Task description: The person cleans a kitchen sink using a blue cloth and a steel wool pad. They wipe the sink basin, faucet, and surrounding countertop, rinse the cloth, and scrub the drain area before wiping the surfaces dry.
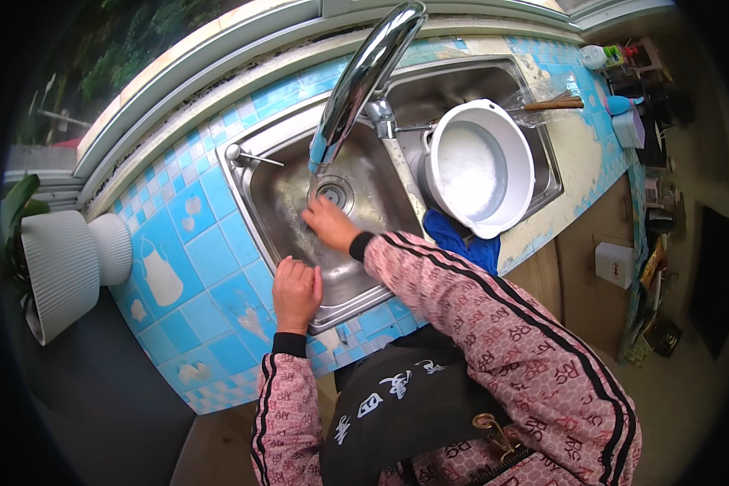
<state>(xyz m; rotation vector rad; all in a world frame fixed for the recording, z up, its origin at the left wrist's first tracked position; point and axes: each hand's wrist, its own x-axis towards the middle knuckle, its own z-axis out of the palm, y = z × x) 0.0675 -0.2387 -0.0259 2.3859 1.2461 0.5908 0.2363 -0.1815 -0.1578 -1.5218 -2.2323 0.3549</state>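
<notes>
My right hand (333,225) reaches into the left bowl of a stainless steel sink (373,176), under the spout of a chrome faucet (364,79). Its fingers are slightly blurred beside the drain strainer (334,194), and I cannot make out anything in them. Curled at the sink's near left rim is my left hand (296,293), with no object visible in it. A white plastic basin (515,176) holding cloudy, foamy water stands over the right bowl. Blue cloth or a glove (465,242) lies against the basin's near side.
A clear plastic bag (547,91) and a brown wooden stick (553,104) lie at the right bowl's far edge. White ribbed planters (67,267) stand on the left. Bottles (601,56) and a purple container (629,127) line the right counter. A window frame (219,67) runs behind.
</notes>
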